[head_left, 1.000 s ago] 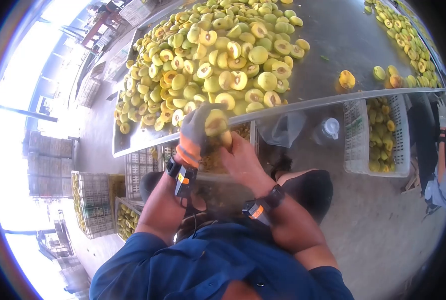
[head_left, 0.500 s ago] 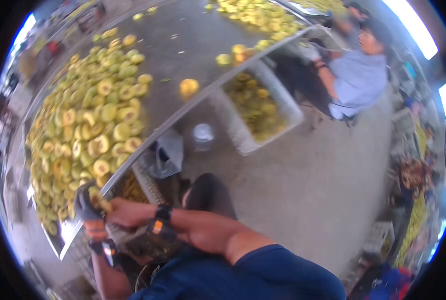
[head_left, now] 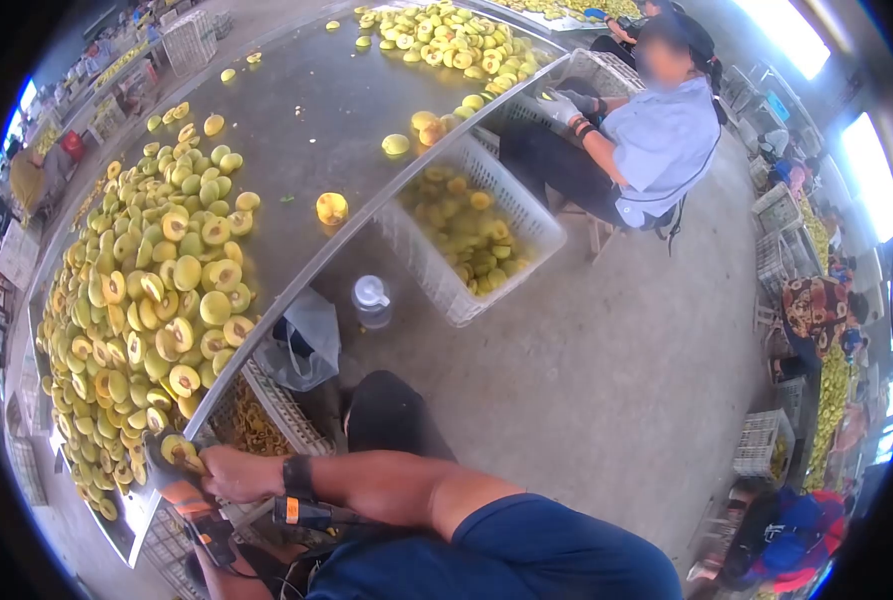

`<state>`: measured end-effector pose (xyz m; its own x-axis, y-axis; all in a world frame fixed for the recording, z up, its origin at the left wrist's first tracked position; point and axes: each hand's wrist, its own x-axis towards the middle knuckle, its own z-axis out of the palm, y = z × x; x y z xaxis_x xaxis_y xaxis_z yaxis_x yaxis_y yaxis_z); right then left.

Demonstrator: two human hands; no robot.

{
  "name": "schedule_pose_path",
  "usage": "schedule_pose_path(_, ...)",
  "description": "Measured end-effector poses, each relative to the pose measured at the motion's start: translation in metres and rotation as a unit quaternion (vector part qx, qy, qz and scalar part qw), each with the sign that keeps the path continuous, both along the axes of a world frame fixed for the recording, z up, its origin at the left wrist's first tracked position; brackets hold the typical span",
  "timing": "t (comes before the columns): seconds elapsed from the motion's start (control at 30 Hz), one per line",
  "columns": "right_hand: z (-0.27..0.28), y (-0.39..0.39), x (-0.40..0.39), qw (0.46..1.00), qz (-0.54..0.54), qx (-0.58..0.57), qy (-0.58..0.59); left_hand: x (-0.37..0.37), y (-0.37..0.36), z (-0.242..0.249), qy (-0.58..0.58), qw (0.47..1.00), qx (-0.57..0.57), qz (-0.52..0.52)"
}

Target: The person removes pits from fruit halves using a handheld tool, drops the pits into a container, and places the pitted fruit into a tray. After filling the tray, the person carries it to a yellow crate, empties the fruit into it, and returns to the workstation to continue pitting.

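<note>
At the near edge of the metal table (head_left: pixel 296 90), my left hand (head_left: pixel 173 484), in a dark and orange glove, is closed around a yellow-green peach half (head_left: pixel 178 450), its cut face up. Right against it is my right hand (head_left: pixel 241 473), bare and curled into a fist with the fingertips at the fruit. Whatever lies inside that fist is hidden. A big heap of peach halves (head_left: pixel 156 300) covers the table just beyond my hands, some showing brown centres.
Below the table edge stand a crate of brown scraps (head_left: pixel 256 425), a plastic bag (head_left: pixel 306 350), a clear jug (head_left: pixel 371 300) and a white crate of peach halves (head_left: pixel 536 240). A seated co-worker (head_left: pixel 656 130) in gloves works farther along. More crates (head_left: pixel 763 443) line the right side.
The view has shifted and sharpened, so the table and crates sit farther left. My hands stay together at the table edge, and the peach half in the left hand now shows more clearly.
</note>
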<state>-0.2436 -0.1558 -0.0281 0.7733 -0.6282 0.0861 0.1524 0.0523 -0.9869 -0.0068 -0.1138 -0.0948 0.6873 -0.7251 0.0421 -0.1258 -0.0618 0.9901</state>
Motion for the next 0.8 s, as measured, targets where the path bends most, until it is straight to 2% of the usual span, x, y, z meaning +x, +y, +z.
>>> schedule_pose_path(0.07,-0.014,0.005,0.015,0.997,0.048,0.054,-0.014,0.0,0.005,0.008,0.14,0.99,-0.016,0.028)
schedule_pose_path(0.1,-0.017,0.01,0.021,0.999,0.034,0.015,0.038,0.001,0.007,0.006,0.098,0.995,-0.006,0.018)
schedule_pose_path(0.17,-0.05,0.017,0.045,0.998,0.02,-0.055,0.033,0.002,0.012,0.007,0.057,0.998,0.006,-0.01)
schedule_pose_path(0.2,-0.061,0.019,0.051,0.996,0.011,-0.088,0.03,0.003,0.015,0.007,0.02,0.999,0.009,-0.024)
schedule_pose_path(0.23,-0.05,0.016,0.042,0.997,0.064,0.006,0.033,0.004,0.017,0.006,-0.017,0.999,0.01,-0.036)
schedule_pose_path(0.3,-0.009,0.004,0.012,0.967,0.169,0.189,0.038,0.01,0.023,-0.001,-0.153,0.987,0.009,-0.051)
schedule_pose_path(0.4,-0.032,0.012,0.028,0.962,0.193,0.194,0.016,0.031,0.029,-0.016,-0.306,0.948,0.007,-0.083)
schedule_pose_path(0.5,-0.02,0.019,0.023,0.971,0.165,0.167,0.034,0.023,0.033,0.0,-0.506,0.856,-0.004,-0.102)
schedule_pose_path(0.6,-0.049,0.025,0.046,0.974,0.174,0.142,0.011,0.013,0.031,0.012,-0.546,0.83,-0.029,-0.114)
schedule_pose_path(0.67,-0.066,0.041,0.066,0.998,0.02,-0.008,-0.057,0.008,0.03,-0.002,-0.396,0.917,0.015,-0.05)
schedule_pose_path(0.73,-0.073,0.048,0.072,0.999,-0.001,-0.017,-0.043,0.012,0.034,-0.01,-0.328,0.942,0.053,-0.043)
schedule_pose_path(0.8,-0.043,0.035,0.047,0.986,0.11,0.117,0.052,0.024,0.036,-0.014,-0.352,0.927,0.085,-0.098)
